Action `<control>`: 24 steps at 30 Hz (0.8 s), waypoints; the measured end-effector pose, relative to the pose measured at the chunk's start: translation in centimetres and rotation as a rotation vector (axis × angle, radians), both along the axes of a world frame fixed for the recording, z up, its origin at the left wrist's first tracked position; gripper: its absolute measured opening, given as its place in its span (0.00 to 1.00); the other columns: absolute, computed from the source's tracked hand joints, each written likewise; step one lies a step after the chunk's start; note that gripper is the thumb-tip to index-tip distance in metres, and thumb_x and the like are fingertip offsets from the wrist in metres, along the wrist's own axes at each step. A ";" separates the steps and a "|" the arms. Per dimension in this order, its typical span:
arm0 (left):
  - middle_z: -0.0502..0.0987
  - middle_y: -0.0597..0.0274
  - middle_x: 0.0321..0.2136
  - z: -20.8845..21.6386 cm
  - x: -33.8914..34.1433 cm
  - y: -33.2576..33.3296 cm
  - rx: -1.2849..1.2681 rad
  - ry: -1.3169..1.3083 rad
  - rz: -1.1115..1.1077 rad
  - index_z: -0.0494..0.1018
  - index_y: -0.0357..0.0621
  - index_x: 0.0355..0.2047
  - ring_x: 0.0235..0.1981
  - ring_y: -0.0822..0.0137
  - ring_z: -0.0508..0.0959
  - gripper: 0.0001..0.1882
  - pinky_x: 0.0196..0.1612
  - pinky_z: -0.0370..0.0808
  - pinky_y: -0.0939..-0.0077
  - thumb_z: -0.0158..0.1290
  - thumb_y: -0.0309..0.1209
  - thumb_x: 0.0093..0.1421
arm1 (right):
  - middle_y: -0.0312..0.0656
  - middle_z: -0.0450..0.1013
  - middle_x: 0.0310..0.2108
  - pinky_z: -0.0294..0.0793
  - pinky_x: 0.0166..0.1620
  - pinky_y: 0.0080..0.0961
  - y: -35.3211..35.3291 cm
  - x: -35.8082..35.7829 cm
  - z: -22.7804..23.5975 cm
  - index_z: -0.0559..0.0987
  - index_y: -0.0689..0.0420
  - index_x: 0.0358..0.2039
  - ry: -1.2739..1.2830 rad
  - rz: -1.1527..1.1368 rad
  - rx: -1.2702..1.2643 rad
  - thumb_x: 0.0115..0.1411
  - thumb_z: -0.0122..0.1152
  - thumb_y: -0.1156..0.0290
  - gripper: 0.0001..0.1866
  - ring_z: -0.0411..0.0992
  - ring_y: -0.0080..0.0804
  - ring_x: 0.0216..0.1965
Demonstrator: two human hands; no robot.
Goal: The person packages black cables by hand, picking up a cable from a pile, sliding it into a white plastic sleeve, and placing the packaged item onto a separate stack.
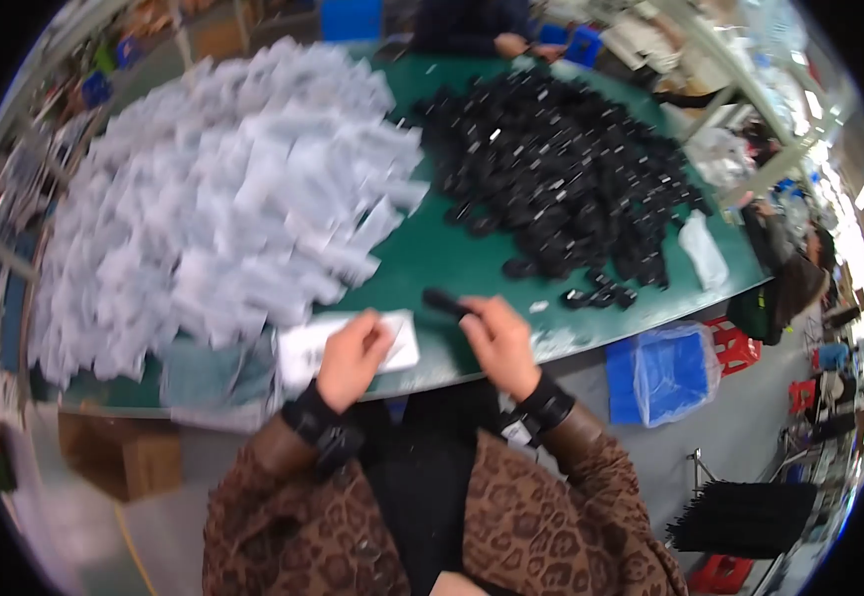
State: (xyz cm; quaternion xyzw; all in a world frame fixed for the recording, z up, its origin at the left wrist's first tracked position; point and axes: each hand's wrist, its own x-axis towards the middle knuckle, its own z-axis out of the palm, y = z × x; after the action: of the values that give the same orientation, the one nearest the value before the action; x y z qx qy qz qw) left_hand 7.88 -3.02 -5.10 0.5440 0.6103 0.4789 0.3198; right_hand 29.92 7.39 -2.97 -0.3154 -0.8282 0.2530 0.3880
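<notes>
My right hand [499, 343] grips a small, dark, elongated piece [444, 302] between thumb and fingers; it sticks out to the left, and blur hides its exact kind. Fingers curled together, my left hand [355, 360] is over a flat white packet [301, 350] with dark print, at the table's near edge. Whether that hand pinches the packet or something smaller cannot be made out. A big heap of whitish translucent bags [243, 199] covers the table's left side. On the right lies a pile of small black pieces [571, 169] with light tags.
The green table [422, 238] has a curved near edge. Grey-green cloth [214, 372] lies at its near left, a white bag [702, 250] at its right. A blue bin with a clear liner [665, 372] and a cardboard box [119, 457] stand below. Another person's hand [511, 45] is across the table.
</notes>
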 end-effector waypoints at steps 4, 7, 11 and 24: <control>0.74 0.65 0.26 -0.3 0.0 0.0 -0.029 -0.221 0.010 0.70 0.37 0.33 0.27 0.78 0.72 0.03 0.34 0.71 0.81 0.54 0.20 0.62 | 0.46 0.71 0.31 0.71 0.31 0.29 -0.9 0.3 0.5 0.79 0.60 0.47 -0.053 0.084 -0.003 0.59 0.63 0.78 0.14 0.71 0.38 0.27; 0.74 0.65 0.27 -0.4 -0.1 -0.6 -0.082 -0.252 0.023 0.70 0.36 0.33 0.29 0.77 0.73 0.03 0.35 0.71 0.81 0.54 0.20 0.61 | 0.45 0.72 0.32 0.70 0.30 0.29 -1.3 -0.1 0.0 0.79 0.60 0.47 -0.091 0.123 0.019 0.58 0.63 0.79 0.15 0.71 0.36 0.27; 0.73 0.61 0.28 -0.2 0.2 -0.7 0.020 -0.145 0.045 0.70 0.36 0.32 0.26 0.72 0.73 0.04 0.32 0.71 0.77 0.55 0.19 0.60 | 0.44 0.71 0.32 0.70 0.29 0.27 -1.4 -0.4 -0.2 0.79 0.59 0.47 -0.121 0.182 0.142 0.58 0.63 0.80 0.16 0.71 0.35 0.27; 0.72 0.56 0.39 2.6 1.0 -0.7 0.425 0.412 -0.195 0.70 0.39 0.30 0.42 0.54 0.71 0.08 0.46 0.70 0.65 0.57 0.18 0.51 | 0.39 0.71 0.32 0.70 0.30 0.22 -0.3 -0.2 -0.2 0.80 0.58 0.46 -0.024 0.217 -1.183 0.58 0.64 0.77 0.14 0.71 0.29 0.27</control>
State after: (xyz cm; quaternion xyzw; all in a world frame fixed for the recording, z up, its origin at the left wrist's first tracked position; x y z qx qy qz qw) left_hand 8.93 -3.72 -2.55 0.7401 0.4936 0.4426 0.1131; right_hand 29.73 7.13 -3.20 -0.3942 -0.5787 0.7055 0.1095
